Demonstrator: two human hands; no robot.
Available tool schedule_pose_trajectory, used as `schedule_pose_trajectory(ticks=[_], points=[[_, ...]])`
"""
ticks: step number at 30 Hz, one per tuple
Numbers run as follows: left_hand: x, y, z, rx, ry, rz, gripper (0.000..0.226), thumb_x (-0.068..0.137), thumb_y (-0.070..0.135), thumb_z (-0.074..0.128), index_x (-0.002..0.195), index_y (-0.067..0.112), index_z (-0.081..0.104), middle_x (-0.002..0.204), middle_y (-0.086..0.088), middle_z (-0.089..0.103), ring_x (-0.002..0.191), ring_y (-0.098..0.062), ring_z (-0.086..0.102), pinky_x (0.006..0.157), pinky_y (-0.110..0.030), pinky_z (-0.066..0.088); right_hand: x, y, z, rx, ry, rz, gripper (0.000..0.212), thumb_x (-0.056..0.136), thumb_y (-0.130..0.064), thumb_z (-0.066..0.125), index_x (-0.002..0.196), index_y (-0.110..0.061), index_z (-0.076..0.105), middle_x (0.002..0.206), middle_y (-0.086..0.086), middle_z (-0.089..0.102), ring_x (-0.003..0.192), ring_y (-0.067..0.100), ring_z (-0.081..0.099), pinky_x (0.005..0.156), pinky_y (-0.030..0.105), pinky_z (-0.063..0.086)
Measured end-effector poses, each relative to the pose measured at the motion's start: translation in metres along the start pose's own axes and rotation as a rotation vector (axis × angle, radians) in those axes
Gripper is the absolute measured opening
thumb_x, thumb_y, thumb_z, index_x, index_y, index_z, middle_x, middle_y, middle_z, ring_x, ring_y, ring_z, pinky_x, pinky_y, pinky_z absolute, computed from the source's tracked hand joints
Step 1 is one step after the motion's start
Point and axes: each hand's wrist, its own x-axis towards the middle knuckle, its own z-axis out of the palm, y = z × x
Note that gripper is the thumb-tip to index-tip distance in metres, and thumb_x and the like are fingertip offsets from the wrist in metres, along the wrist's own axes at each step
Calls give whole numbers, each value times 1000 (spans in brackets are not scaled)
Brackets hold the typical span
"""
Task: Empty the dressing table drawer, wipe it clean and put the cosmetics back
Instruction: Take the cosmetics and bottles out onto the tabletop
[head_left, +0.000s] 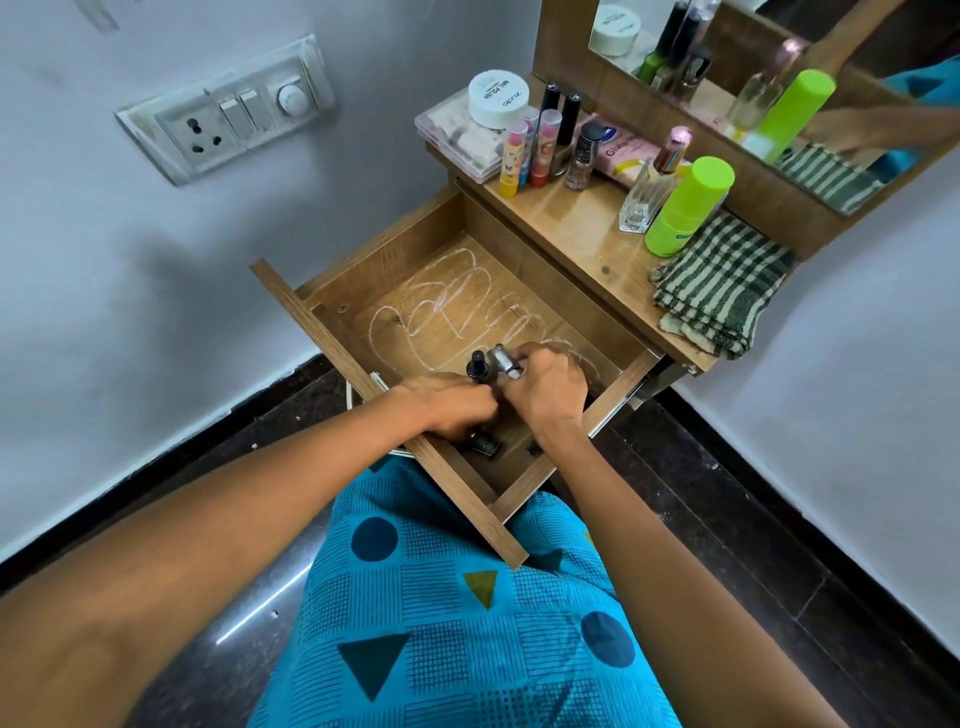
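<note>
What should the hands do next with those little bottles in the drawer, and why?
Probably lift them out and stand them on the tabletop with the other cosmetics. Both hands, left and right, grip small bottles, one more bottle lies beneath, and the drawer floor shows white scribbles, unwiped.

Left hand (452, 402) and right hand (545, 387) closed, touching, arms extended.
</note>
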Motion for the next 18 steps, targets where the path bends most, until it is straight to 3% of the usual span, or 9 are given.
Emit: schedule_pose_trajectory(ticks=[6, 9, 11, 14, 16, 18], points=[[-47, 30, -44, -274, 191, 42, 32, 81, 24, 66, 112, 16, 60, 105, -3, 65, 91, -18, 62, 82, -33, 53, -1, 5, -17, 199, -48, 80, 35, 81, -28, 67, 112, -12, 63, 111, 12, 66, 102, 30, 62, 92, 42, 50], [-66, 35, -54, -390, 300, 22, 34, 81, 19, 66, 114, 9, 60, 110, -5, 62, 100, -17, 60, 89, -28, 49, -1, 11, -34, 306, -28, 72, 33, 81, -21, 69, 112, -10, 64, 113, 12, 65, 100, 24, 63, 94, 36, 49], [-74, 38, -61, -533, 396, 1, 38, 79, 17, 68, 116, 10, 59, 115, -4, 63, 102, -14, 59, 90, -25, 49, -1, 14, -47, 342, 6, 39, 31, 81, -19, 70, 110, -9, 65, 115, 11, 63, 89, 17, 59, 87, 27, 48], [-80, 41, -73, -719, 598, -57, 39, 78, 12, 69, 116, 7, 60, 110, -2, 64, 90, -8, 57, 76, -10, 48, -1, 15, -65, 391, 51, 26, 30, 80, -16, 71, 109, -11, 65, 115, 10, 63, 95, 16, 60, 85, 18, 43], [-82, 45, -84, -881, 704, -104, 40, 77, 10, 70, 115, 7, 60, 106, -1, 65, 86, -10, 61, 73, -9, 49, 1, 13, -79, 454, 68, 43, 33, 79, -13, 71, 111, -11, 63, 110, 9, 65, 97, 20, 64, 93, 25, 48], [-78, 46, -93, -1000, 818, -139, 40, 75, 11, 72, 114, 8, 62, 101, 2, 66, 79, -6, 62, 72, -10, 50, 5, 10, -91, 518, 100, 58, 33, 79, -8, 70, 111, -10, 62, 99, 3, 62, 90, 16, 63, 91, 28, 51]])
